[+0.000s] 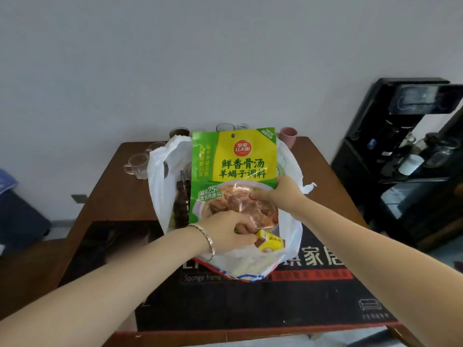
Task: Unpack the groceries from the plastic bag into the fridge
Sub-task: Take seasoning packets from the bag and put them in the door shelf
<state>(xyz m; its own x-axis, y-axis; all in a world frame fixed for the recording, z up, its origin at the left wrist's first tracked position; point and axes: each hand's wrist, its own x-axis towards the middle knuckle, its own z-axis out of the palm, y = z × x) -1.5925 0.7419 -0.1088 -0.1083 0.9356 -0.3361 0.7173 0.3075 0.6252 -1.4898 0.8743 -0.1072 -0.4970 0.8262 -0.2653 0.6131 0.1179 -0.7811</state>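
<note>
Head view, seasoning pouch (pixel 233 171), label 鲜香骨汤, 羊蝎子调料

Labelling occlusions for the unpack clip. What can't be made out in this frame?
Fridge: not in the head view at all.
Plastic bag contents: hidden by the seasoning pouch and bag walls; only a dark bottle and yellow box show.
Glasses behind: partly covered by pouch and bag.
Pouch's lower edge: covered by the left hand.
Black dispenser: cut by the right edge.

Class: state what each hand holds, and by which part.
Both hold the seasoning pouch: right hand pinches its right edge, left hand grips its bottom edge.
</note>
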